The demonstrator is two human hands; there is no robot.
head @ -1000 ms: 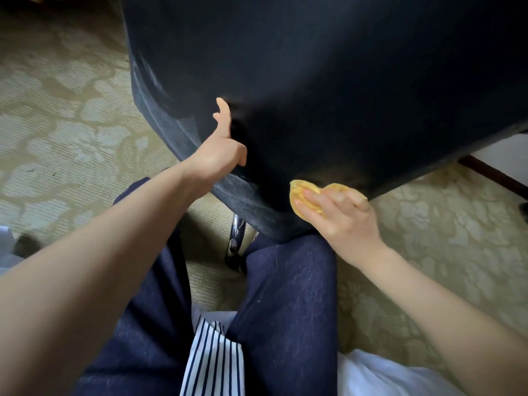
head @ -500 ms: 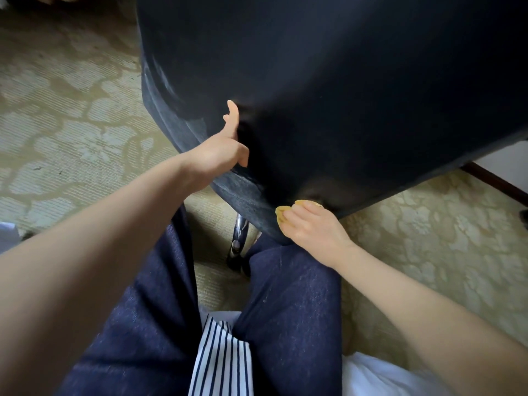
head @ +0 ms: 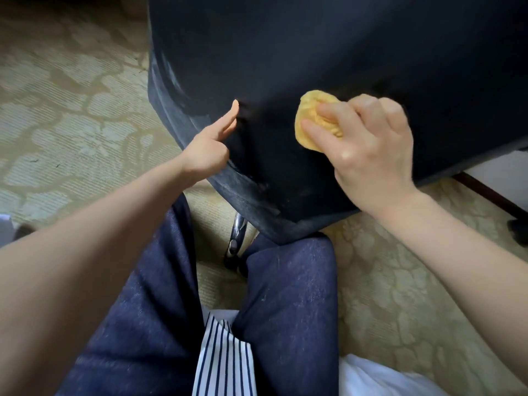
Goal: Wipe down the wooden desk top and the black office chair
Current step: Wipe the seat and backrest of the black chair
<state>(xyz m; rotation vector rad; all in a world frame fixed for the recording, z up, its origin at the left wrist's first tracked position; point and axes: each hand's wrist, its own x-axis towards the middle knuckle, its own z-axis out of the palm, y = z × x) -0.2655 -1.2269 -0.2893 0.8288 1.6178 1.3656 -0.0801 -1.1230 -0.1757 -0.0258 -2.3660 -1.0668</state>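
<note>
The black office chair (head: 314, 52) fills the upper part of the view, its dark padded surface facing me. My right hand (head: 371, 147) grips a bunched yellow cloth (head: 314, 121) and presses it against the chair's surface. My left hand (head: 213, 141) rests against the chair near its left edge, thumb raised along the fabric; its other fingers are hidden behind the padding. The wooden desk is not in view.
A chrome chair leg (head: 237, 238) shows under the chair between my knees, which are in dark blue trousers (head: 285, 310). Patterned beige carpet (head: 71, 110) lies all around. A dark wooden baseboard (head: 491, 195) runs at the right.
My right hand has moved the yellow cloth from the chair's lower edge up onto its face. The left hand has kept its place on the chair.
</note>
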